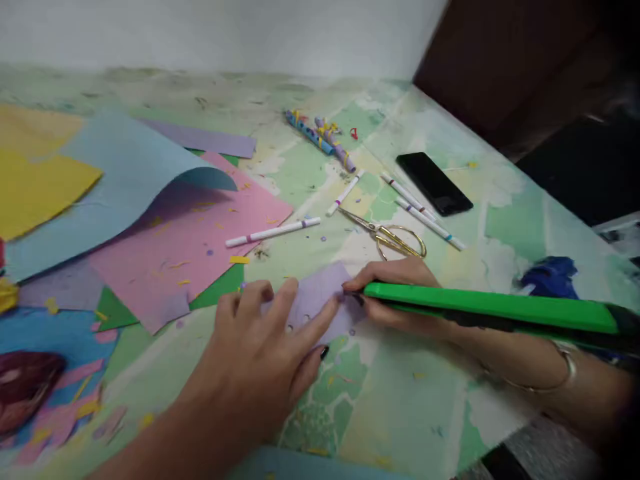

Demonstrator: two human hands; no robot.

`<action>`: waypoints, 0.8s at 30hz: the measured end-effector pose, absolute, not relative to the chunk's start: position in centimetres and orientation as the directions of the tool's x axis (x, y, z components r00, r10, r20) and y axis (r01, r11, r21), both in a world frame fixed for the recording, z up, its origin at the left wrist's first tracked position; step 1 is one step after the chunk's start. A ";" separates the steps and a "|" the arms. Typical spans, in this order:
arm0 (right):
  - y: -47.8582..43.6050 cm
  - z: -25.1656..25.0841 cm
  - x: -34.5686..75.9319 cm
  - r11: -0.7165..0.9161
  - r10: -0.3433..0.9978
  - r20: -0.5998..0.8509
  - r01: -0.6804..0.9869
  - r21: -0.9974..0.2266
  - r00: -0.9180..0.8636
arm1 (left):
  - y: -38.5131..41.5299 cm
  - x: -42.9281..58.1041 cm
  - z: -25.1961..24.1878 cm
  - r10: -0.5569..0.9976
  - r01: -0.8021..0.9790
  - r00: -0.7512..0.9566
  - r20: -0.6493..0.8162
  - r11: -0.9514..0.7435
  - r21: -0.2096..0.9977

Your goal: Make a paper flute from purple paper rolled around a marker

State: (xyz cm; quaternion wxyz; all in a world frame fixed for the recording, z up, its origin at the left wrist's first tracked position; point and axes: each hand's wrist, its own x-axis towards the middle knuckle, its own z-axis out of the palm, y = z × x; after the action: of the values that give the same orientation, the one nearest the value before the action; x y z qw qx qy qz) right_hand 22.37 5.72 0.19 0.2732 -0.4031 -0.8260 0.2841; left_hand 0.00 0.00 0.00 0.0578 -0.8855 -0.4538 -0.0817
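Note:
My left hand (273, 337) lies flat with fingers spread on a small lilac piece of paper (320, 293) with punched holes, pressing it to the table. My right hand (395, 293) is closed around a long green tool (490, 310), which looks like a hole punch, whose tip meets the right edge of the lilac paper. A thin bangle circles my right wrist.
Gold scissors (393, 237), several white markers (273, 232) and a black phone (434, 183) lie beyond the hands. Pink (190, 247), blue (100, 193), yellow (35, 187) and green sheets cover the left. Decorated pens (320, 137) lie at the back. A blue scrap (550, 277) sits by the table's right edge.

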 end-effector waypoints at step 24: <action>5.2 0.2 22.2 0.521 0.816 0.246 0.482 -0.705 -0.523 | -1.7 2.4 0.2 0.807 0.832 0.531 0.260 -0.555 0.023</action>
State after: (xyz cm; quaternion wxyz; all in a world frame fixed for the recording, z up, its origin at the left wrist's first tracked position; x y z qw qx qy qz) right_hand 22.24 5.17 0.19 0.2884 -0.3944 -0.8229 0.2901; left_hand 2.36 -1.73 0.17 0.0517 -0.8734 -0.4690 -0.1211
